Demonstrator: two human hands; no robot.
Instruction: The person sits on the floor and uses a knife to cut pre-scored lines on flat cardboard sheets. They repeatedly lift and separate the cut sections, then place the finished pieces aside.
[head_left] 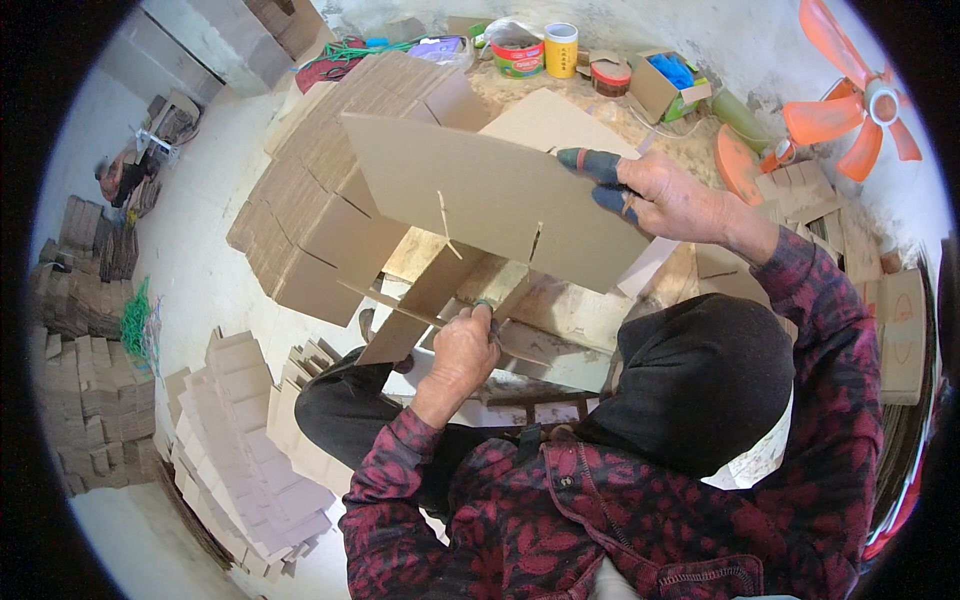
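Note:
My right hand [685,195], with dark covers on some fingers, grips the upper right edge of a large brown slotted cardboard sheet [480,190]. The sheet stands tilted over the low bench, and two slits show near its lower edge. Below it, my left hand [460,355] is closed on narrower crossing cardboard divider strips [437,283]. At least one strip meets the sheet near a slit; how deeply they interlock I cannot tell. Part of the left fingertips is hidden behind the cardboard.
Left of the sheet stands a tall stack of slotted cardboard [320,190]. More cardboard pieces [235,430] lie at lower left, beside piles [95,400] along the wall. Along the back are a red-green tub [517,58], a yellow can [561,50], a small carton [660,95] and an orange fan [860,105].

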